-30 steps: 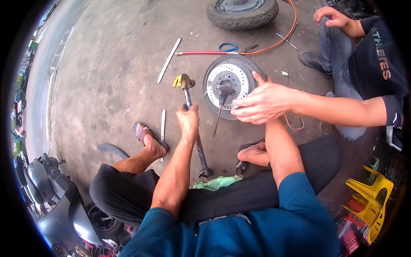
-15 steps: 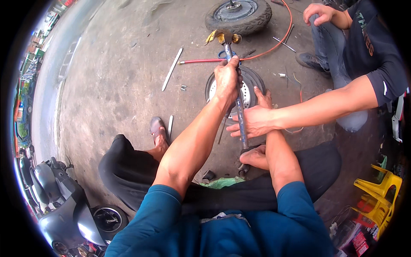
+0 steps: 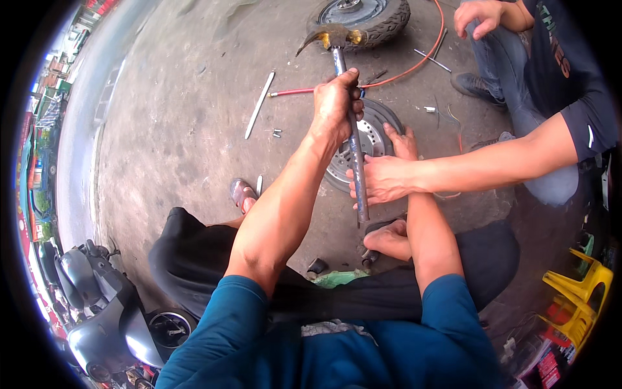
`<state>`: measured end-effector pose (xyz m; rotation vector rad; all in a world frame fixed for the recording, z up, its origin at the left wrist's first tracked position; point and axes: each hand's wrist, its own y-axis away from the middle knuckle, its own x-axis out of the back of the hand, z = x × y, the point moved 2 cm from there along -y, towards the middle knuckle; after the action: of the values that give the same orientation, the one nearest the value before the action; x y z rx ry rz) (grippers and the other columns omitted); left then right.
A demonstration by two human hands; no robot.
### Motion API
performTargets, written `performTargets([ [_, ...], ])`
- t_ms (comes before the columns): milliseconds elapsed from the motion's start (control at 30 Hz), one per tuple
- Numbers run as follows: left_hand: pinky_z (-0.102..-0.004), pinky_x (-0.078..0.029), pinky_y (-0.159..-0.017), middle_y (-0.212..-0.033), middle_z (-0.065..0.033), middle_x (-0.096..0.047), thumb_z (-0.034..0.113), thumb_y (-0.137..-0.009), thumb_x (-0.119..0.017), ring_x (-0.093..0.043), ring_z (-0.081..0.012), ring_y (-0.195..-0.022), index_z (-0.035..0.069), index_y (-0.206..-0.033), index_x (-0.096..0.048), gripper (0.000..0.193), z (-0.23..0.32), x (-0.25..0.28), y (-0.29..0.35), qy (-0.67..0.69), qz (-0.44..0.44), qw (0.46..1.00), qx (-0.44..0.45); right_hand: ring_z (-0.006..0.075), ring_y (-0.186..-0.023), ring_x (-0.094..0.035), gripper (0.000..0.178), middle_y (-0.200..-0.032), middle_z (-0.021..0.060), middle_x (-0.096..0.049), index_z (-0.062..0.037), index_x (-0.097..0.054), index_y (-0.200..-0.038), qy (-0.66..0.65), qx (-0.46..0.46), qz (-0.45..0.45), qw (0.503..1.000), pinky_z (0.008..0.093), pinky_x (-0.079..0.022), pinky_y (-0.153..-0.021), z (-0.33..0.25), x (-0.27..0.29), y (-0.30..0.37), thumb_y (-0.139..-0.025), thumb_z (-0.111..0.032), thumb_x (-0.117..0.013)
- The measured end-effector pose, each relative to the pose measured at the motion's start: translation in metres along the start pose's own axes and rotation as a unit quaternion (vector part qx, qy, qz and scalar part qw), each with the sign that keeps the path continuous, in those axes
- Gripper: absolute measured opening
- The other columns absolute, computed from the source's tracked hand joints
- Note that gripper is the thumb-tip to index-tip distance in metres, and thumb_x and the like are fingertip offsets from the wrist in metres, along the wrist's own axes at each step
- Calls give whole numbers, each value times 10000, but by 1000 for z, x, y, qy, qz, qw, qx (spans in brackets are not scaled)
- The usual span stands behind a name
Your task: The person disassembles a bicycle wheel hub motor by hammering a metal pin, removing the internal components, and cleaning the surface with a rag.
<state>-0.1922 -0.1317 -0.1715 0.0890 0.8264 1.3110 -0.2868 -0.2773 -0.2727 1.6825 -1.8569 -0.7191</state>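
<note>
From far off, I have my left grip point(image 3: 338, 104) curled tight, its forearm point(image 3: 291, 194) stretched out behind it. My right grip point(image 3: 403, 141) is to its right, closer in, partly hidden.

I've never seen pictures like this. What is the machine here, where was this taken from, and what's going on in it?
There is no robot: these are a person's own bare hands. The picture comes from a wide camera worn on the head, looking down, so straight edges bend near the rim.

The left hand grips a long-handled hammer by its shaft, above a wheel with a hole-dotted disc. The right hand is at the wheel's edge; whether it grips is hard to tell. Another person's hand reaches in from the right.

On the ground are a second wheel with a chunky tyre, a red-orange hose and a pale flat strip.
</note>
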Motion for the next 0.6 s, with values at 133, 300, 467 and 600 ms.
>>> performTargets([
  [133, -244, -330, -414, -597, 8, -456, 200, -841, -615, -435, -89, -475, 60, -764, -531, 181, 14, 65, -2, -165, 118, 975, -91, 292, -897, -588, 604, -1016, 188, -590, -16, -483, -1135, -179, 48, -14, 983, 422, -482, -759, -5, 19, 14, -842, -533, -588],
  [300, -351, -409, -433, -557, -76, -528, 231, -765, -656, -512, -195, -449, -48, -768, -572, 291, -29, 171, -32, -313, 295, 899, -74, 228, -1234, -412, 706, -1331, 96, -461, -77, -379, -1365, -244, 106, 106, 958, 354, -352, -997, 81, 39, -44, -856, -531, -563],
  [467, -443, -476, -757, -788, -279, -641, 265, -745, -649, -649, -387, -787, -87, -887, -638, 379, -109, 221, -37, -398, 372, 838, 1, 279, -1380, -181, 925, -1500, 114, -246, -72, -271, -1443, -254, 29, 236, 937, 540, -117, -1083, 78, 33, -67, -751, -540, -668],
  [600, -452, -473, -765, -825, -280, -639, 278, -745, -657, -645, -386, -817, -88, -921, -632, 407, -147, 225, -29, -392, 380, 837, 35, 269, -1384, -182, 849, -1505, 120, -229, -42, -290, -1430, -346, 23, 289, 892, 505, -141, -1093, 54, 19, -87, -774, -422, -673],
])
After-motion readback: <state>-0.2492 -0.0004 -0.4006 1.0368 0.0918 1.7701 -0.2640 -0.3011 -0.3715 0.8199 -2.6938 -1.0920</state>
